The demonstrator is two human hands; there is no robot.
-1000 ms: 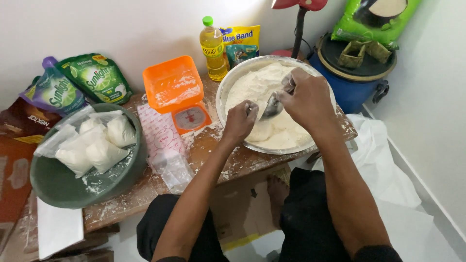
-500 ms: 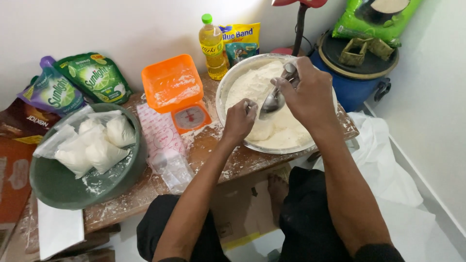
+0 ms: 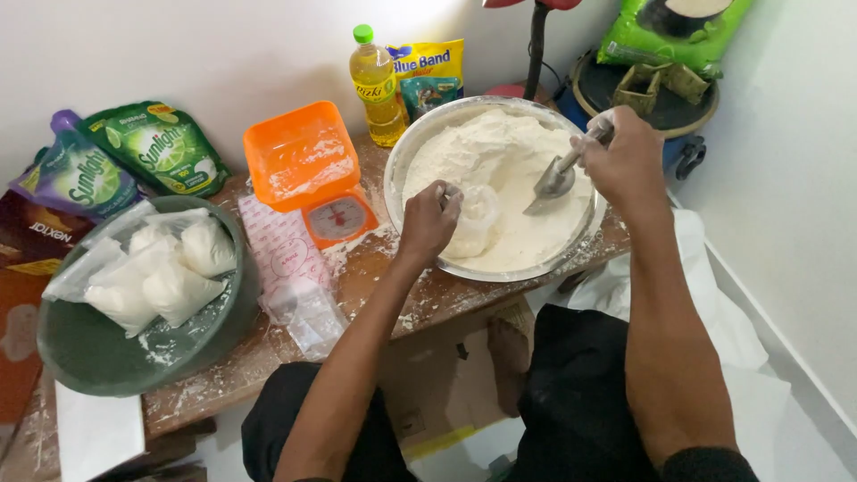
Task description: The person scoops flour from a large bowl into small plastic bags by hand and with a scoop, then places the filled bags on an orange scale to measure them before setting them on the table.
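Head view: several filled bags (image 3: 170, 272) piled in green basin (image 3: 80, 353) lower left; left hand (image 3: 428, 223) pinched on small plastic bag (image 3: 473, 219), right hand (image 3: 629, 161) clamped on metal scoop (image 3: 558, 178); flour bowl (image 3: 420, 147) mostly full, much left.

Home kitchen: flour bowl (image 3: 420, 143), kitchen scale (image 3: 337, 217)

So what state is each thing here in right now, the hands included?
Left hand: closed on a small clear bag over the flour.
Right hand: gripping a metal scoop, tip in the flour.
Metal basin: heaped with flour.
Green bowl: holds filled bags.
Orange scale tray: dusted, nothing on it.
Oil bottle: upright, capped.
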